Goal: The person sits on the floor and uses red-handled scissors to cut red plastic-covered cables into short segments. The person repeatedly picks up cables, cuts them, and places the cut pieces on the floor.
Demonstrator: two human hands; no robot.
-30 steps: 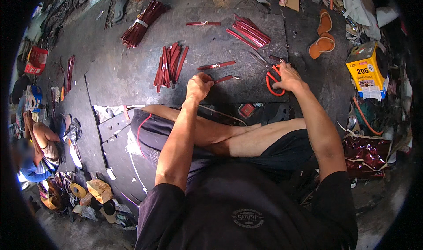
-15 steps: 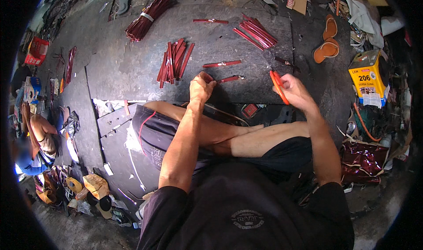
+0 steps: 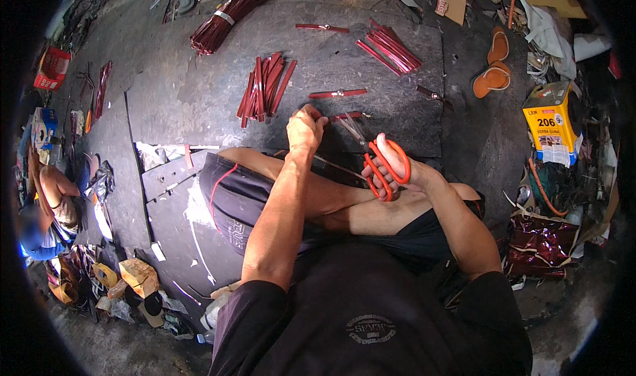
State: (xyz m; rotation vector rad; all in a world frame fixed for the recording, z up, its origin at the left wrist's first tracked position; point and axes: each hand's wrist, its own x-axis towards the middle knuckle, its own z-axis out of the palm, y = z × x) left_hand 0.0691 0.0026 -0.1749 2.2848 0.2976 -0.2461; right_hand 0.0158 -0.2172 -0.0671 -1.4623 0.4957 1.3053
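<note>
My left hand [image 3: 305,129] is closed, pinching a short dark red strip [image 3: 354,115] that sticks out to the right just above the board. In my right hand [image 3: 396,170] are scissors [image 3: 388,162] with orange-red handles, my fingers through the loops. Their blades are slightly apart and point up and left, the tips at the strip; whether they touch it I cannot tell. Just beyond lies another red strip [image 3: 338,94] with a small shiny piece at its middle, and a similar strip [image 3: 322,28] lies farther off. A dark strip [image 3: 433,96] lies to the right.
Loose red strips lie in a pile [image 3: 266,88] and another pile [image 3: 391,47]; a banded bundle [image 3: 226,19] is at the far left. Orange sandals [image 3: 491,80] and a yellow box [image 3: 547,121] stand to the right. Another person [image 3: 56,197] sits at the far left.
My right hand has swung left and nearer to me with the scissors, whose blades now reach the strip. My left hand keeps its pinch, almost in the same place.
</note>
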